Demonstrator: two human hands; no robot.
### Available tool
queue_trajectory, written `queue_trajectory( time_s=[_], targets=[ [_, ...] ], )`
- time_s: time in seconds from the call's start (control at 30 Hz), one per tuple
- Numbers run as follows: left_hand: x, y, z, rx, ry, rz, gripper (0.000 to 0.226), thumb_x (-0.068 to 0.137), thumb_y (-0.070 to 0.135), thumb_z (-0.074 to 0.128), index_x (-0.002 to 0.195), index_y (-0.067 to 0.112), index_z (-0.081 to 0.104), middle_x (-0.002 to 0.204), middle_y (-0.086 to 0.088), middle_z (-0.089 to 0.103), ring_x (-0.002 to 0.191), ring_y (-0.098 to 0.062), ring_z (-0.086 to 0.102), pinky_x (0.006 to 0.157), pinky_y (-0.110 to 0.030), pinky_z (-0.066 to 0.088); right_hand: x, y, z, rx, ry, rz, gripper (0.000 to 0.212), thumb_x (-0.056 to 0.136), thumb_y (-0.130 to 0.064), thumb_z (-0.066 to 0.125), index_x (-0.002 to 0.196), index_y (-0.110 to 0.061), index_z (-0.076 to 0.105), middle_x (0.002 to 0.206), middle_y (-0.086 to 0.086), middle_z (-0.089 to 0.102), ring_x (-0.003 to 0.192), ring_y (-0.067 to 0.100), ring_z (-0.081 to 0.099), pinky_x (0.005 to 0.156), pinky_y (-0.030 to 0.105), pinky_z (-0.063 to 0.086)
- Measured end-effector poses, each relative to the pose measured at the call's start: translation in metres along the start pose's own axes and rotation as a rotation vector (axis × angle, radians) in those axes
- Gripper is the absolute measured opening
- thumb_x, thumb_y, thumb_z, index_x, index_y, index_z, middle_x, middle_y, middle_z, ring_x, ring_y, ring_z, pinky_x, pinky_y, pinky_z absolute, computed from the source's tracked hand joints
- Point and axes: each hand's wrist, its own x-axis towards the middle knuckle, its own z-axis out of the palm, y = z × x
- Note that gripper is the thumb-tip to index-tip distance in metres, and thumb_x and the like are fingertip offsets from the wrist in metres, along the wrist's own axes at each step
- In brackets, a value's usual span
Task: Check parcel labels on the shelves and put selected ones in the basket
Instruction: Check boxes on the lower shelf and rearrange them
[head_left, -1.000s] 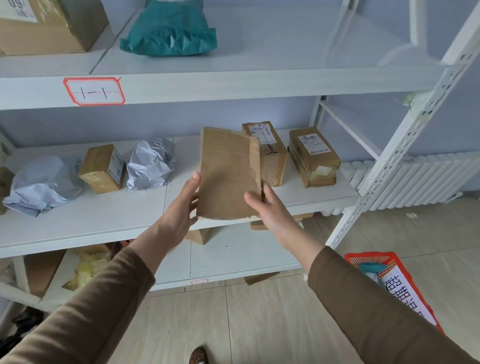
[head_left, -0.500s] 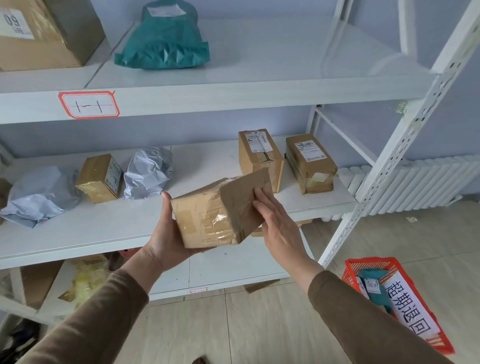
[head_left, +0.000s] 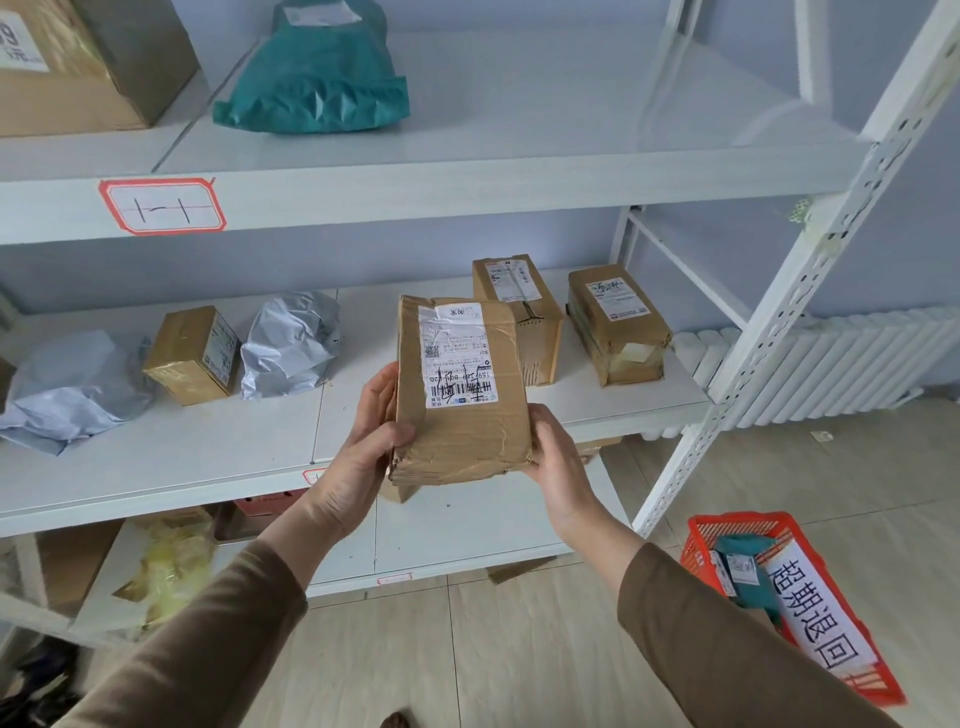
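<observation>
I hold a brown cardboard parcel (head_left: 467, 431) in front of the middle shelf (head_left: 171, 457), its white printed label (head_left: 457, 358) facing me. My left hand (head_left: 363, 447) grips its left edge, thumb on the front. My right hand (head_left: 556, 457) cups its lower right corner from behind. An orange basket (head_left: 727, 530) stands on the floor at the lower right, with a teal parcel (head_left: 748, 571) and a white sign inside.
On the middle shelf lie two labelled boxes (head_left: 519, 306) (head_left: 618, 322) behind the held one, a small box (head_left: 192, 353) and two grey bags (head_left: 291, 343) (head_left: 67, 389). The upper shelf carries a teal bag (head_left: 317, 78) and a big carton (head_left: 83, 62). A white upright (head_left: 810, 260) stands right.
The parcel has been turned over in my hands, from its plain back through its taped side to the labelled face, and brought closer. The view has tilted down a little.
</observation>
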Motion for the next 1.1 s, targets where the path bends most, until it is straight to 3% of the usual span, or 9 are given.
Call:
queue_trajectory(
  time_s=[0.1, 0.17, 0.3, 0.47, 0.57, 0.63, 0.77, 0.9, 1.1],
  targets=[
    [0.003, -0.008, -0.011, 0.005, 0.048, -0.024, 0.081, 0.078, 0.027, 0.065, 0.154, 0.036, 0.04, 0.158, 0.005, 0.049, 0.149, -0.027, 0.04, 0.124, -0.055, 0.03, 0.004, 0.008, 0.007, -0.006, -0.085, 0.123, 0.063, 0.095, -0.072, 0.043, 0.139, -0.029, 0.058, 0.142, -0.008, 0.063, 0.134, 0.013, 0.056, 0.113, 0.044, 0.046],
    [0.005, -0.014, -0.018, 0.006, 0.082, -0.057, 0.08, 0.079, 0.028, 0.066, 0.154, 0.038, 0.04, 0.158, 0.006, 0.049, 0.148, -0.027, 0.041, 0.124, -0.06, 0.027, 0.006, 0.01, 0.012, 0.0, -0.128, 0.192, 0.077, 0.082, -0.083, 0.048, 0.144, -0.037, 0.05, 0.152, -0.02, 0.048, 0.14, 0.005, 0.045, 0.117, 0.043, 0.042],
    [0.019, -0.021, -0.041, 0.046, 0.11, -0.095, 0.07, 0.09, 0.024, 0.056, 0.154, 0.045, 0.04, 0.157, 0.006, 0.051, 0.146, -0.03, 0.043, 0.123, -0.062, 0.028, 0.029, 0.01, 0.038, -0.033, -0.17, 0.25, 0.025, 0.101, -0.054, 0.051, 0.125, -0.046, 0.053, 0.129, -0.031, 0.056, 0.125, -0.005, 0.05, 0.117, 0.04, 0.038],
    [0.066, -0.023, -0.073, 0.05, 0.085, -0.153, 0.064, 0.092, 0.021, 0.052, 0.151, 0.047, 0.045, 0.151, 0.007, 0.058, 0.142, -0.028, 0.05, 0.12, -0.053, 0.037, 0.086, 0.003, 0.076, 0.007, -0.117, 0.362, 0.025, 0.1, -0.037, 0.062, 0.123, -0.031, 0.063, 0.114, -0.02, 0.069, 0.105, -0.005, 0.059, 0.105, 0.039, 0.038],
    [0.112, -0.026, -0.095, 0.068, 0.085, -0.207, 0.066, 0.095, 0.017, 0.053, 0.154, 0.046, 0.042, 0.141, 0.015, 0.064, 0.13, -0.016, 0.058, 0.1, -0.033, 0.047, 0.129, 0.001, 0.095, 0.062, -0.012, 0.409, 0.008, 0.101, -0.032, 0.059, 0.107, -0.031, 0.064, 0.1, -0.016, 0.07, 0.094, 0.001, 0.062, 0.09, 0.034, 0.04],
    [0.144, -0.029, -0.109, 0.069, 0.088, -0.235, 0.066, 0.101, 0.007, 0.046, 0.156, 0.044, 0.039, 0.13, 0.021, 0.068, 0.115, -0.007, 0.061, 0.086, -0.024, 0.046, 0.157, -0.001, 0.109, 0.105, 0.07, 0.417, 0.007, 0.102, -0.027, 0.058, 0.098, -0.029, 0.064, 0.093, -0.014, 0.07, 0.087, 0.003, 0.063, 0.079, 0.029, 0.041],
    [0.191, -0.04, -0.137, 0.091, 0.053, -0.246, 0.073, 0.094, 0.004, 0.052, 0.154, 0.043, 0.041, 0.131, 0.017, 0.067, 0.116, -0.013, 0.058, 0.09, -0.025, 0.046, 0.2, 0.003, 0.13, 0.123, 0.21, 0.41, 0.013, 0.102, -0.019, 0.059, 0.092, -0.027, 0.063, 0.094, -0.009, 0.069, 0.082, 0.005, 0.063, 0.066, 0.025, 0.041],
    [0.215, -0.053, -0.159, 0.067, -0.001, -0.284, 0.082, 0.08, 0.009, 0.058, 0.152, 0.046, 0.044, 0.133, 0.01, 0.067, 0.116, -0.017, 0.056, 0.098, -0.038, 0.038, 0.221, 0.018, 0.142, 0.144, 0.291, 0.424, 0.02, 0.103, -0.012, 0.054, 0.093, -0.029, 0.061, 0.092, -0.011, 0.069, 0.082, 0.003, 0.063, 0.065, 0.021, 0.043],
    [0.231, -0.065, -0.17, 0.026, -0.057, -0.296, 0.085, 0.078, 0.005, 0.061, 0.152, 0.043, 0.043, 0.134, 0.007, 0.067, 0.112, -0.015, 0.059, 0.085, -0.029, 0.047, 0.236, 0.038, 0.145, 0.14, 0.374, 0.428, 0.019, 0.104, -0.011, 0.052, 0.101, -0.028, 0.061, 0.094, -0.013, 0.066, 0.086, 0.002, 0.059, 0.077, 0.022, 0.044]
  ],
)
